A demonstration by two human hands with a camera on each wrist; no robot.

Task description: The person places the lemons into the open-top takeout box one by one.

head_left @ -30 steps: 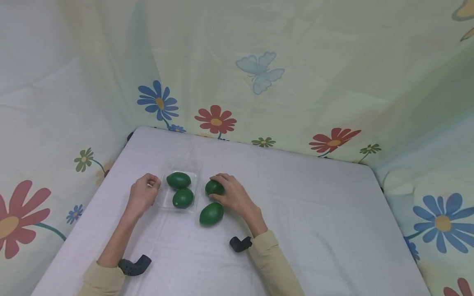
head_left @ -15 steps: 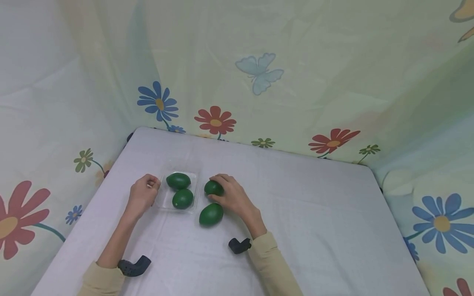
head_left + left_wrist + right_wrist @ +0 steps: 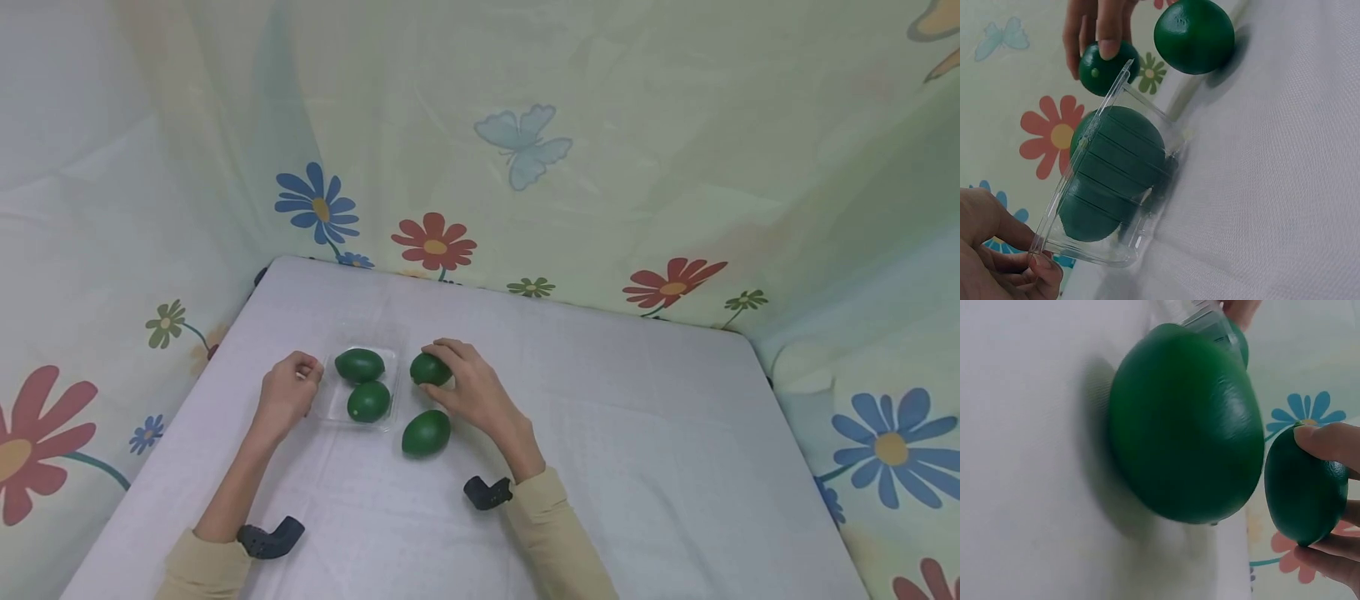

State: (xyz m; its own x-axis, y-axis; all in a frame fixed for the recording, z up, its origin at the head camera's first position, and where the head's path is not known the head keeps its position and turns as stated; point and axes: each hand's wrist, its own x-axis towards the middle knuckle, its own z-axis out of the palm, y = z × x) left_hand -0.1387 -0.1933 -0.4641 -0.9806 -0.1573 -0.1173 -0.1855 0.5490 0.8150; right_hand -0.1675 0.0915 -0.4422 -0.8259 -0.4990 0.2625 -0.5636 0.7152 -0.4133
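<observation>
My left hand (image 3: 287,393) pinches the left rim of a clear plastic box (image 3: 1119,253), thumb and finger on its edge. Inside the box lie two green limes, a far one (image 3: 360,366) and a near one (image 3: 369,402). To the right of the box, my right hand (image 3: 480,392) grips another lime (image 3: 1305,487) between thumb and fingertips, end to end. In the left wrist view this lime is up off the cloth, near the box's far rim. A loose lime (image 3: 426,433) rests on the table, closer to me than the held one.
A white cloth covers the table (image 3: 637,450). Flower-printed curtains (image 3: 600,167) hang behind it and at both sides. A dark curved device sits at each wrist, on the left (image 3: 272,538) and on the right (image 3: 487,493). The box's transparent lid (image 3: 367,332) stands open behind it.
My right hand has raised its lime from the table and moved it slightly farther away and to the left. The left hand keeps its pinch on the box, which stays in place.
</observation>
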